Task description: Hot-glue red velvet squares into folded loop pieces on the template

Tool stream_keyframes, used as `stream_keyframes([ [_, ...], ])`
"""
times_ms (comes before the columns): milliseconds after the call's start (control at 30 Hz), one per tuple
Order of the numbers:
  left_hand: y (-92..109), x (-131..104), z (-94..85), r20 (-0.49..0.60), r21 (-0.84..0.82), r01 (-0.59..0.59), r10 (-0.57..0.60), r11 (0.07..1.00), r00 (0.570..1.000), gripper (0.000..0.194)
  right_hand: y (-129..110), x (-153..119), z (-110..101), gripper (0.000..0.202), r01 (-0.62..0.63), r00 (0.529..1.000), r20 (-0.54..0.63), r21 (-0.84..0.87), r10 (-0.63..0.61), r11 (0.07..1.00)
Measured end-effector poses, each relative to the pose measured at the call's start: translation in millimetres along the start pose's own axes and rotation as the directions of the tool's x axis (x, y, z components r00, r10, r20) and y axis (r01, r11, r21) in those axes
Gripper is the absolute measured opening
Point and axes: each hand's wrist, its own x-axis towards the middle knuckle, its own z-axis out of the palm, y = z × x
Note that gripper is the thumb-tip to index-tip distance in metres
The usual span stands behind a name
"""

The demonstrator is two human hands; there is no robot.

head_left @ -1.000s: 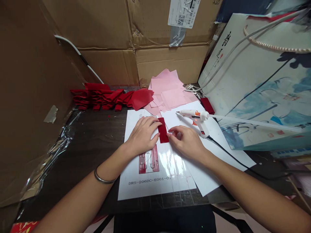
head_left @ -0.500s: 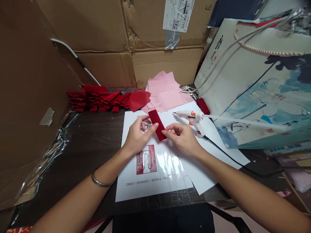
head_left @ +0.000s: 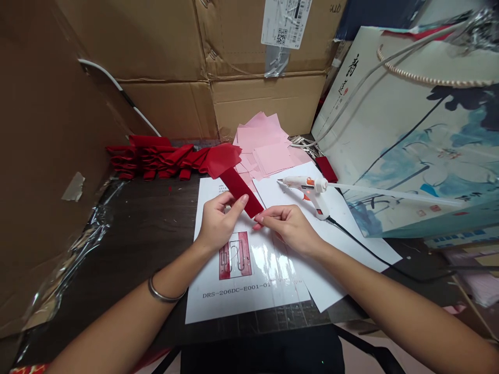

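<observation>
A dark red strip of fabric (head_left: 240, 191) is held slantwise above the white printed sheet (head_left: 210, 259). My left hand (head_left: 219, 221) pinches its long side, thumb on top. At the lower right end, the fingertips of my right hand (head_left: 290, 226) grip the strip's short edge. Beyond the strip's upper end lies a row of folded red fabric pieces (head_left: 171, 158). To the right of my right hand, a white glue gun (head_left: 307, 189) rests on another white sheet, a glue stick jutting from its back.
Pink paper squares (head_left: 268, 143) are piled at the back, beside several metal clips (head_left: 307, 147) and a small red piece (head_left: 326, 169). Cardboard walls (head_left: 268, 104) close off the back and left. A large painted paper bag (head_left: 413, 140) stands at right; the glue gun's black cord (head_left: 366, 249) runs rightward.
The red strip has turned to a flatter slant and shows longer, reaching farther up and left. My right hand has shifted slightly down to its lower end.
</observation>
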Motion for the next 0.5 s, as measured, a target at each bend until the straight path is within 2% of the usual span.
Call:
stream_keyframes([
  [267, -0.2, 0.9, -0.1, -0.022, -0.001, 0.009, -0.009, 1.0, 1.0, 0.026, -1.2, -0.2, -0.9, 0.011, 0.036, 0.999, 0.011, 0.031, -0.036, 0.999],
  [333, -0.4, 1.1, -0.7, -0.034, -0.011, 0.011, -0.011, 1.0, 0.999, 0.027, -1.2, 0.7, -3.7, 0.014, 0.053, 0.998, -0.028, -0.016, -0.054, 0.998],
  [433, 0.2, 1.5, -1.3, -0.018, -0.072, 0.02, -0.021, 0.997, 1.0, 0.023, 3.2, 3.3, -10.5, 0.02, 0.042, 0.986, -0.153, -0.115, -0.06, 0.992],
  [500, 0.3, 1.6, -1.3, 0.005, -0.119, 0.03, -0.029, 0.993, 1.0, 0.019, 8.5, 5.4, -15.3, 0.035, 0.055, 0.978, -0.192, -0.164, -0.087, 0.985],
])
